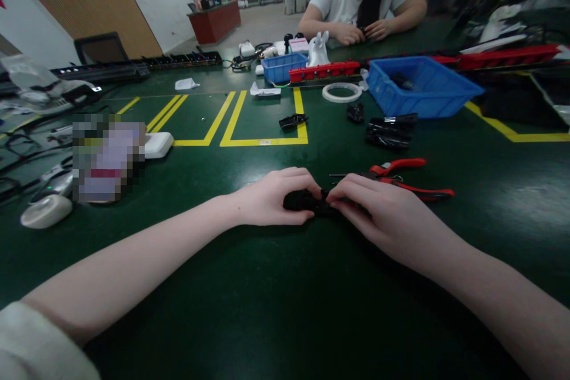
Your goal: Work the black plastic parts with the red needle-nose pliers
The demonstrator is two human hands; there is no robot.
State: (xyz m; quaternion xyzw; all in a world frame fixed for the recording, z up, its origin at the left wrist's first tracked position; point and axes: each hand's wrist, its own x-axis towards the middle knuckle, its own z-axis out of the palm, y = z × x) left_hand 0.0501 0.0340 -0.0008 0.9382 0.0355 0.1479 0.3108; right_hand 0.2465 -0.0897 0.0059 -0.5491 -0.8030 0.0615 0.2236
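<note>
My left hand (285, 196) grips a small black part (307, 202) low over the green table, thumb on the near side and fingers on the far side. Fingertips of my right hand (369, 202) pinch the right end of the same part. Its exact kind is hard to make out, as it is dark and partly covered by the fingers. Just behind my right hand lie pliers (401, 178) with red handles, their thin jaws pointing left. Beyond them rest shiny black plastic pieces (390, 130) and a smaller black piece (355, 111). Another black piece (293, 122) lies by the yellow tape.
A blue bin (418, 92) holding dark parts stands at the back right, beside a tape roll (342, 92). A smaller blue basket (282, 68) is farther back. At left are a phone (111, 160), a white box (159, 145) and cables. Across the table sits a person (365, 6).
</note>
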